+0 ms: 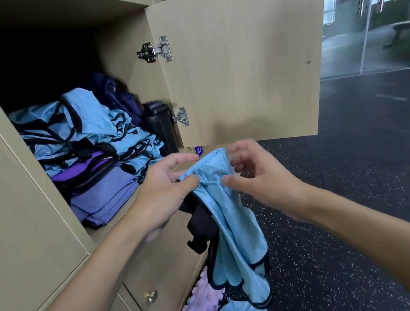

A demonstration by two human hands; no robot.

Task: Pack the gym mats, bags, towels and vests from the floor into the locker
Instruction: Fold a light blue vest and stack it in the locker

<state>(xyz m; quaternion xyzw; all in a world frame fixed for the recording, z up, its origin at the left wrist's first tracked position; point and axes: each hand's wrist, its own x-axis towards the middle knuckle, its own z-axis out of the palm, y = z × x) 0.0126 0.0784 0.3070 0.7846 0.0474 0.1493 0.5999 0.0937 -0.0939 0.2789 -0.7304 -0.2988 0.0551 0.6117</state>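
The left hand pinches a limp, black-trimmed blue mesh vest. The right hand, fingers loosely spread, touches its bunched top.

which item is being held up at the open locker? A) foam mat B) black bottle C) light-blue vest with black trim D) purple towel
C: the left hand grips the bunched top of the light-blue vest, whose black-trimmed edges hang below it, and the right hand has its thumb on the same bunch.
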